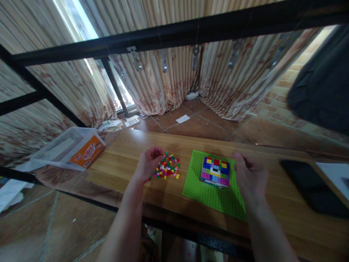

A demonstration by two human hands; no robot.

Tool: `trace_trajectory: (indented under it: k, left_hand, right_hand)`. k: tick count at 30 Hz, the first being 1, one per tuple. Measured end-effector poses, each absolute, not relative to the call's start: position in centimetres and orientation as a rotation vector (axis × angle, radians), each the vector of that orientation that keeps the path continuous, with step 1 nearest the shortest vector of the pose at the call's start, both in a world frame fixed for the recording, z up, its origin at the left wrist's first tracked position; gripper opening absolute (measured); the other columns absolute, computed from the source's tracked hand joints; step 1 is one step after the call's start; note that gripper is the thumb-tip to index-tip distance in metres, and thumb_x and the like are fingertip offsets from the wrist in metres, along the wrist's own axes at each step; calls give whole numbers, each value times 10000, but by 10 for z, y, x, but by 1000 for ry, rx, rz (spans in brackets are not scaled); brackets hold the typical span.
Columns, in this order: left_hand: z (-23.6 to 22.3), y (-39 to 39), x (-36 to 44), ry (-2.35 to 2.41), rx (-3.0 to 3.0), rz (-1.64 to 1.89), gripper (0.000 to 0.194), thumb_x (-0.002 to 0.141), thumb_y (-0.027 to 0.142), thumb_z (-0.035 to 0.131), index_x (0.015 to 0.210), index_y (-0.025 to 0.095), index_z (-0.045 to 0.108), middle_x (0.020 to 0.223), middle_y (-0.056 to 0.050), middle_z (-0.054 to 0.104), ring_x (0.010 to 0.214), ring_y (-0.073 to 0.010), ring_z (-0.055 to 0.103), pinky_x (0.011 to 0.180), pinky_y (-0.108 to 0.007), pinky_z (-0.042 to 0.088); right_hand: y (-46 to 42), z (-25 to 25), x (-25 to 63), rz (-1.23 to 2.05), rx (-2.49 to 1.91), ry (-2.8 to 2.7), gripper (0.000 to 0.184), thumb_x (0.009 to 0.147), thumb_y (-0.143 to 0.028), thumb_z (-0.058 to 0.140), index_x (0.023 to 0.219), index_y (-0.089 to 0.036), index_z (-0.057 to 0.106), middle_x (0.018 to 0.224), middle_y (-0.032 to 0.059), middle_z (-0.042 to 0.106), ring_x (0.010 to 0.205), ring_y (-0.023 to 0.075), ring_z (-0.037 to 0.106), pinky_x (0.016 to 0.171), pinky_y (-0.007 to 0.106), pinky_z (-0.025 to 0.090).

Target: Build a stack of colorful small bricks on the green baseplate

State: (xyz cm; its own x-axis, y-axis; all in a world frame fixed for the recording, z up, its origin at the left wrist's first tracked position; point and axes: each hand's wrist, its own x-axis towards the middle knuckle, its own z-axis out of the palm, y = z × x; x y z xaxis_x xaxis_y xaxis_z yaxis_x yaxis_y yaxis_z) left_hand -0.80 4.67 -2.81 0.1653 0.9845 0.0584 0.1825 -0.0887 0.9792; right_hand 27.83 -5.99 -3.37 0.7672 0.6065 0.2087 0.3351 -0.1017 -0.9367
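My left hand point(148, 163) is at the left edge of a pile of small loose toy bricks point(167, 166) in mixed colours. Its fingers are curled together in a pinch; whatever they may hold is hidden. A green studded baseplate point(192, 185) lies to the right of the pile. On it stands a block built of toy bricks point(215, 173), with purple, blue, red, yellow and white pieces on top. Over the baseplate's right edge is my right hand point(250, 174), apart from the block. Motion blurs its bent fingers, and I cannot make out anything in them.
The wooden table point(125, 153) carries a clear plastic box point(62, 147) with an orange label at its left end. At the right lie a dark flat device point(311, 187) and white paper point(334, 178). A black metal bar point(169, 34) crosses beyond the table, before curtains point(174, 83).
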Motion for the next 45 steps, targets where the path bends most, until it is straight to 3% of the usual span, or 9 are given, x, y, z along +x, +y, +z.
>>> trace_trajectory:
  k: [3, 6, 11, 15, 20, 26, 39, 45]
  left_hand:
    - [-22, 36, 4, 1062, 1460, 1051, 207, 686, 225, 726, 868, 159, 650, 806, 8, 666, 753, -122, 623, 746, -259, 494]
    - [-17, 25, 15, 941, 1453, 1055, 210, 721, 228, 737, 899, 164, 648, 855, -6, 681, 799, -127, 641, 772, -264, 507]
    - [-11, 10, 27, 781, 1451, 1051, 259, 740, 213, 769, 972, 178, 658, 906, -19, 698, 852, -138, 664, 787, -263, 521]
    - [-7, 5, 27, 727, 1433, 1052, 246, 758, 219, 768, 980, 175, 670, 886, -15, 702, 801, -118, 653, 735, -234, 515]
    - [-6, 5, 22, 715, 1355, 1022, 243, 759, 263, 779, 954, 163, 674, 825, -4, 702, 712, -99, 636, 660, -215, 506]
    - [-12, 11, 18, 807, 1280, 1001, 306, 695, 304, 817, 920, 152, 676, 847, -35, 741, 755, -132, 676, 723, -259, 540]
    - [-13, 10, 15, 875, 1167, 861, 297, 650, 295, 827, 859, 129, 697, 773, -29, 727, 659, -121, 659, 670, -259, 526]
    - [-23, 19, 12, 1025, 1334, 956, 175, 642, 190, 773, 802, 146, 717, 762, -14, 728, 702, -135, 657, 732, -280, 540]
  right_hand:
    - [-64, -15, 255, 184, -1535, -826, 285, 824, -440, 671, 824, -171, 762, 717, 29, 706, 673, 171, 634, 635, 280, 491]
    - [-64, -5, 223, 418, -1371, -1092, 241, 864, -411, 665, 955, -211, 765, 871, 37, 742, 740, 160, 655, 675, 278, 511]
    - [-58, -10, 185, 583, -1280, -1283, 212, 869, -306, 657, 1043, -226, 747, 924, 38, 732, 715, 136, 636, 664, 267, 505]
    - [-53, -15, 174, 727, -1229, -1208, 152, 854, -280, 652, 940, -226, 765, 851, 27, 743, 729, 147, 656, 681, 274, 516]
    - [-48, -18, 167, 1005, -1113, -955, 152, 748, -357, 752, 801, -217, 780, 607, -10, 687, 527, 124, 581, 534, 253, 485]
    - [-47, -18, 158, 1180, -1072, -769, 256, 676, -416, 823, 820, -211, 772, 654, -5, 717, 550, 122, 617, 565, 260, 529]
    - [-44, -28, 158, 1272, -1152, -806, 345, 651, -483, 810, 771, -177, 709, 598, -21, 636, 522, 106, 528, 507, 233, 436]
    - [-38, -49, 158, 810, -1524, -1208, 164, 812, -337, 622, 783, -199, 704, 673, 23, 687, 608, 177, 608, 613, 301, 455]
